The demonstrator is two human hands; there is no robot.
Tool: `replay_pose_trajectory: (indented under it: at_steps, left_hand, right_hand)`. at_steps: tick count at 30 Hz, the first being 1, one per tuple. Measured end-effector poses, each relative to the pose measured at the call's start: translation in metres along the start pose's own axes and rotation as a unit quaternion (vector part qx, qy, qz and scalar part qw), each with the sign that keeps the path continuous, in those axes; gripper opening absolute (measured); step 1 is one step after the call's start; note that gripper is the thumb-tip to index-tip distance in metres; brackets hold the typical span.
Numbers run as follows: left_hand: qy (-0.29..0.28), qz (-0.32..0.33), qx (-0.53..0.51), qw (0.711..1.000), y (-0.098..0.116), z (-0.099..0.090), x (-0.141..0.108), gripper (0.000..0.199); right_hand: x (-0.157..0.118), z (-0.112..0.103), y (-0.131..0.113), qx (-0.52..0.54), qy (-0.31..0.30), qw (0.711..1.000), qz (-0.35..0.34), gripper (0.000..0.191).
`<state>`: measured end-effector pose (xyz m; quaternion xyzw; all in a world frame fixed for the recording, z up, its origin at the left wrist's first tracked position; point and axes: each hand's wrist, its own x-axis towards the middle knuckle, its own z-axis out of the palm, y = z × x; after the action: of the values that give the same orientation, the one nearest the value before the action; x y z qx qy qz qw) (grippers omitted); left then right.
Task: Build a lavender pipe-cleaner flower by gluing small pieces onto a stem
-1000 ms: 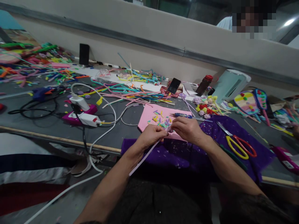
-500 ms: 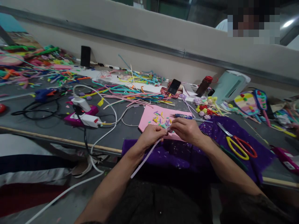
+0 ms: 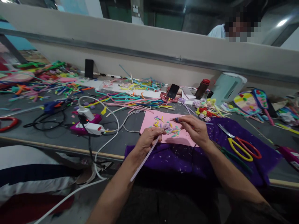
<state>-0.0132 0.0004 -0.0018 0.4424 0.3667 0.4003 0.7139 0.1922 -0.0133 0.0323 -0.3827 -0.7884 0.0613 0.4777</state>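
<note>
My left hand (image 3: 149,139) is closed on a pale lilac pipe cleaner (image 3: 143,162). The stem slants down toward me, and a small fluffy lilac head (image 3: 166,126) shows at the fingertips. My right hand (image 3: 194,127) is closed round a blue pen-like tool (image 3: 177,119), its thin dark tip pointing left toward that head; most of its body is hidden by the fingers. Below both hands lies a pink foam sheet (image 3: 149,117), scattered with short yellow, purple and teal pipe cleaner pieces (image 3: 175,133). Part of the sheet rests on a purple cloth (image 3: 168,157).
Scissors (image 3: 240,144) with red and yellow handles lie on the cloth at right. A white cable (image 3: 109,133) and a power strip (image 3: 87,124) are at left. Behind are loose pipe cleaners (image 3: 137,101), a phone (image 3: 173,91) and a bottle (image 3: 202,88). Another person (image 3: 217,31) is beyond the partition.
My right hand has moved away from the lilac head and taken hold of the blue tool that lay on the sheet. My left hand keeps the pipe cleaner. The view has shifted slightly.
</note>
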Motion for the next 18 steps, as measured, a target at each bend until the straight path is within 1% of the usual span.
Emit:
replay_pose_trajectory:
  at_steps: [5, 11, 15, 18]
  left_hand:
    - [-0.014, 0.001, -0.037, 0.999, -0.001, -0.005, 0.002, 0.021]
    - [0.006, 0.005, -0.077, 0.997, 0.003, -0.004, 0.001, 0.016]
    - [0.026, 0.027, -0.113, 0.993, 0.004, -0.002, 0.0, 0.017]
    - [0.054, 0.057, -0.136, 0.988, 0.004, 0.0, -0.001, 0.024]
  right_hand:
    - [-0.002, 0.008, 0.003, 0.003, -0.032, 0.999, -0.014, 0.018]
    - [-0.005, 0.017, 0.0, 0.023, -0.053, 0.998, -0.01, 0.02]
    - [-0.007, 0.022, -0.004, 0.064, -0.073, 0.995, 0.026, 0.02]
    - [-0.005, 0.028, -0.013, 0.122, -0.099, 0.984, 0.084, 0.016]
